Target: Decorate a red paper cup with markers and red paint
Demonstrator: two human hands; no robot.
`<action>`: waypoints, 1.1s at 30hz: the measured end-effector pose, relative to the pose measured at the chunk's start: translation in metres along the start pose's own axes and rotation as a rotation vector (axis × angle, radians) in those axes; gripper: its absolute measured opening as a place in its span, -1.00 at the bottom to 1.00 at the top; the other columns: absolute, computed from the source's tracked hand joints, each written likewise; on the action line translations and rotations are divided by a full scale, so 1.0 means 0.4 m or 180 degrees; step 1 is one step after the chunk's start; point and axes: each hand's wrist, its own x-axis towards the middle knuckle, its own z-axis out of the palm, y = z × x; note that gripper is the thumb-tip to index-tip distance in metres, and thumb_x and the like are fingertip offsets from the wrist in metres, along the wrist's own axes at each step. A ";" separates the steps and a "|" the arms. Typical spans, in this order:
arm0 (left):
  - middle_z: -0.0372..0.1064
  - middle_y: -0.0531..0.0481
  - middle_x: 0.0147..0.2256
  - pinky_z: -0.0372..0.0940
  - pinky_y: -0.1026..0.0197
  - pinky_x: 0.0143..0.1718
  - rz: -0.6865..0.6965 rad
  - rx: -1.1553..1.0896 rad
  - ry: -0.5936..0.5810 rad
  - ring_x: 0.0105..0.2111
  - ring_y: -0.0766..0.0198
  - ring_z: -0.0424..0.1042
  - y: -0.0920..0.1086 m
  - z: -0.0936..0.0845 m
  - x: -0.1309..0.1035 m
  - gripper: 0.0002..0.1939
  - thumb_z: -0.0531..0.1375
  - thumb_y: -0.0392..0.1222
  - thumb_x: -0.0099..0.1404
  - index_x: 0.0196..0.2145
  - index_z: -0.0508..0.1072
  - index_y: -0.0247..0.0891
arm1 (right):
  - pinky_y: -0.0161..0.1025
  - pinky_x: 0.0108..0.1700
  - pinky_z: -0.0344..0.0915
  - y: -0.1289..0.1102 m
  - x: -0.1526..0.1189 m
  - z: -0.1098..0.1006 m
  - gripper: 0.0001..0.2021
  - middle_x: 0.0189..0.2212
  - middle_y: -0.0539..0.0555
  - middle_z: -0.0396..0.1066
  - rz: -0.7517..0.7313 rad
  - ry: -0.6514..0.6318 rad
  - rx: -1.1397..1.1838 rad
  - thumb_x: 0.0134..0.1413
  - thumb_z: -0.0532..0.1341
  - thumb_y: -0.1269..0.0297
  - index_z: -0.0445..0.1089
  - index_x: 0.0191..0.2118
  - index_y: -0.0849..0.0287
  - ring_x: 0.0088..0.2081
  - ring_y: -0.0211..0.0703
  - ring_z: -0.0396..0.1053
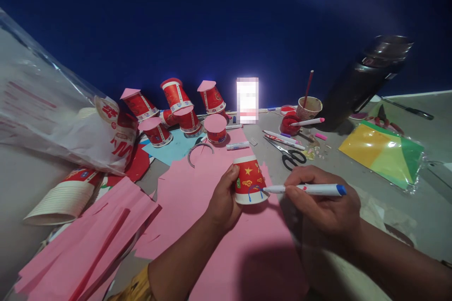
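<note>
A red paper cup (pixel 249 179) with gold stars sits upside down in my left hand (pixel 225 196), whose fingers wrap its left side. Blue curved lines are drawn low on the cup near its white rim. My right hand (pixel 323 202) pinches a white marker (pixel 310 190) with a blue end, its tip against the cup at the end of a blue line. Under both hands lies a large sheet of pink paper (pixel 197 216). Just beyond the cup are a marker cap (pixel 237 146) and a red cup with a flat pink paper top (pixel 215 128).
Several decorated red cups (pixel 175 96) are grouped at the back left. Scissors (pixel 287 153) and loose markers lie right of centre. A black thermos (pixel 360 84) stands behind them. Folded pink paper (pixel 88 240), stacked cups (pixel 67 197) and a plastic bag (pixel 63 103) occupy the left.
</note>
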 end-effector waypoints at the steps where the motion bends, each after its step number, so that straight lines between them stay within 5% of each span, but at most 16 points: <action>1: 0.59 -0.16 -0.25 0.48 0.00 -0.04 -0.0012 0.0001 -0.0002 -0.23 0.04 0.58 0.000 0.000 0.000 -0.55 0.47 0.07 0.16 -0.16 0.56 -0.32 | -0.35 -0.52 0.33 0.000 0.000 0.000 -0.86 -0.56 -0.03 0.55 0.0010 0.0032 0.0003 0.18 0.26 0.42 0.48 -0.40 0.11 -0.60 -0.25 0.47; 10: 0.57 -0.14 -0.24 0.45 -0.01 -0.03 -0.0032 0.0033 -0.0018 -0.23 0.04 0.57 -0.001 0.000 0.000 -0.57 0.45 0.08 0.19 -0.15 0.54 -0.30 | -0.32 -0.56 0.33 0.004 -0.001 -0.001 -0.88 -0.59 -0.02 0.51 0.0125 -0.0055 0.0183 0.16 0.28 0.41 0.48 -0.40 0.12 -0.62 -0.21 0.44; 23: 0.55 -0.09 -0.23 0.41 0.09 -0.09 0.0188 0.0314 -0.0175 -0.23 0.10 0.54 -0.013 -0.002 0.000 -0.58 0.43 0.09 0.23 -0.12 0.55 -0.28 | -0.25 -0.42 0.50 0.011 0.012 0.001 -0.88 -0.51 0.00 0.58 -0.0702 -0.0314 0.0173 0.17 0.30 0.47 0.50 -0.28 0.07 -0.52 -0.15 0.55; 33: 0.58 -0.10 -0.20 0.43 0.11 -0.10 0.0235 0.0312 -0.0236 -0.22 0.11 0.55 -0.013 0.001 -0.002 -0.56 0.46 0.08 0.21 -0.11 0.56 -0.28 | -0.23 -0.38 0.53 0.014 0.006 0.006 -0.85 -0.47 0.02 0.62 -0.0746 -0.0328 0.0093 0.18 0.28 0.49 0.49 -0.24 0.06 -0.47 -0.11 0.60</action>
